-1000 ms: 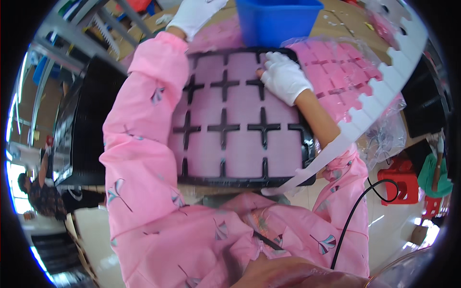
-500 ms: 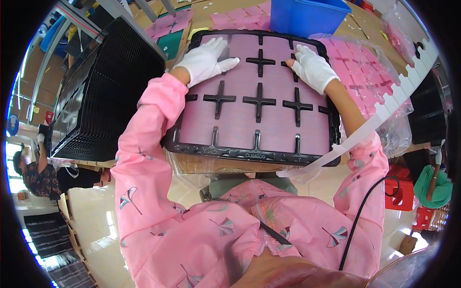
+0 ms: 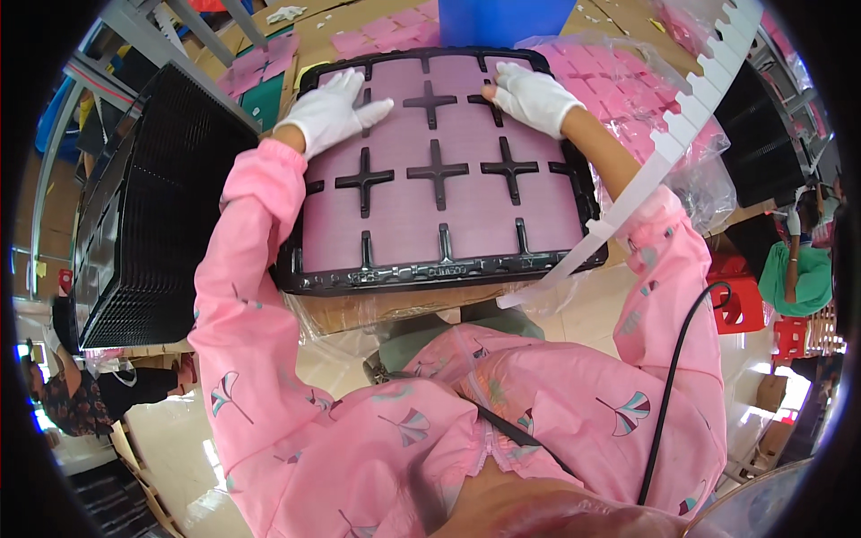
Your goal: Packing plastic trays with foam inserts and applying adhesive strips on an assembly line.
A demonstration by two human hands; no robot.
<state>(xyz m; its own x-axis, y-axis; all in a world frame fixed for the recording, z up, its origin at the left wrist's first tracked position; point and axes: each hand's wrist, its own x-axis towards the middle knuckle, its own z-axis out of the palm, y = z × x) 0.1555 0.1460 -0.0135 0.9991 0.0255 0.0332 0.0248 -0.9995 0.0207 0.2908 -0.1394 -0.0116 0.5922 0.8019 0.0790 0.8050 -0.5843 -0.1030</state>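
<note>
In front of me lies a black plastic tray [image 3: 404,273] with cross-shaped ribs, and a translucent pink sheet [image 3: 395,235] fills the area between its ribs. My left hand [image 3: 330,112], in a white glove, lies flat on the sheet at the tray's far left, fingers spread and thumb out. On the far right rests my right hand [image 3: 531,97], gloved in white except for a bare thumb tip, its fingers stretched forward over the sheet. Neither hand grips anything. A white strip with a notched edge [image 3: 659,161] crosses above my right forearm.
A tall stack of black trays [image 3: 170,197] stands to the left beside a metal frame. Behind the tray is a blue bin [image 3: 507,20]. Pink cut sheets [image 3: 601,85] and clear plastic film [image 3: 704,184] lie at the right. Other people are at both sides, near red stools [image 3: 737,296].
The view has shifted, so the tray and both hands appear further left and slightly higher. Both hands stay flat on the pink sheet, at much the same spots.
</note>
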